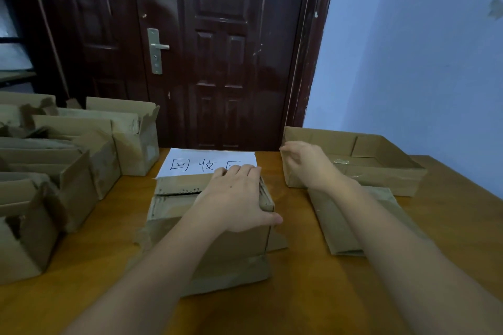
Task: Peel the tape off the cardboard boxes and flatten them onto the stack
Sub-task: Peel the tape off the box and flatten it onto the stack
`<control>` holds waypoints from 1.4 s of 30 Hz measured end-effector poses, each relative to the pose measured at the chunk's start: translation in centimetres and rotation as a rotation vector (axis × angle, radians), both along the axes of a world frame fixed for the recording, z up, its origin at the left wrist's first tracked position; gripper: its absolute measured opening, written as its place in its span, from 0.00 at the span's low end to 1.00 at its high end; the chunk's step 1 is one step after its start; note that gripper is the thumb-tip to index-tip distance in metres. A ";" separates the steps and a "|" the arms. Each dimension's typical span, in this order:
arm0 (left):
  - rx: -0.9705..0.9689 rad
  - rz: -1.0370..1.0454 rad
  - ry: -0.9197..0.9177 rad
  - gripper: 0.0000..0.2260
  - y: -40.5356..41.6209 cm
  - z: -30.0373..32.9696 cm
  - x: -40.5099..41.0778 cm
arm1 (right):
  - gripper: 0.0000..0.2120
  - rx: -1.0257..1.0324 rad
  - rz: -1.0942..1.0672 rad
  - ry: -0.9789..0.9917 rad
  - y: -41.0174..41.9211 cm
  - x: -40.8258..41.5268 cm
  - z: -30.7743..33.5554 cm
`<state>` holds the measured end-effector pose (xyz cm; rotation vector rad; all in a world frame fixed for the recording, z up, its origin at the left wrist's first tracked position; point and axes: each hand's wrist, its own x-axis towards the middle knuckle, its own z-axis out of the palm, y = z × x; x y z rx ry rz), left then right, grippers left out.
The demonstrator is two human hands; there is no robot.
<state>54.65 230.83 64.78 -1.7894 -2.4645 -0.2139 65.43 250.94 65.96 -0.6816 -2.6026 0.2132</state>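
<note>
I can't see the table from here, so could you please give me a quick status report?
Left hand flat on the centre box. Right hand pinching the open box at its near-left corner. Paper sign partly under the centre box.

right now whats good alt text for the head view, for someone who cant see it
A person's left hand presses flat on a flattened cardboard box on a wooden table, while the right hand grips the corner of an open box. More open boxes crowd the left, a handwritten paper sign lies behind, before a dark door.
</note>
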 end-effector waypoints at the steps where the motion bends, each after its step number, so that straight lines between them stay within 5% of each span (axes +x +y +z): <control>1: 0.014 0.009 -0.039 0.49 -0.1 0.2 0.1 | 0.19 0.005 0.046 -0.056 -1.1 0.1 0.3; 5: 0.290 -0.002 -0.255 0.28 -1.4 1.5 0.7 | 0.24 -0.005 0.159 -0.214 -4.9 1.0 1.6; 9: 0.482 -0.072 -0.109 0.18 -3.9 3.6 -0.1 | 0.25 0.006 0.201 -0.220 -7.8 1.8 3.2; 14: 0.172 -0.007 -0.094 0.33 -9.2 5.5 -4.7 | 0.26 0.000 0.267 -0.219 -11.7 1.9 4.0; 18: -0.049 0.055 -0.090 0.44 -12.7 4.4 -7.6 | 0.41 -0.047 0.317 -0.316 -14.4 1.3 3.4; 23: 0.016 0.083 -0.094 0.41 -14.3 1.4 -7.3 | 0.39 0.053 0.291 -0.340 -15.6 0.8 2.0; 35: 0.423 -0.090 0.324 0.28 -17.4 1.2 -5.2 | 0.27 0.332 0.270 -0.003 -17.9 3.7 1.7; 39: 0.527 -0.190 0.307 0.22 -18.4 -0.6 -4.0 | 0.22 0.331 0.302 0.223 -19.5 5.0 -0.1; 42: 0.519 -0.231 0.267 0.16 -18.9 -2.2 -3.3 | 0.21 0.283 0.302 0.188 -20.1 5.4 -1.9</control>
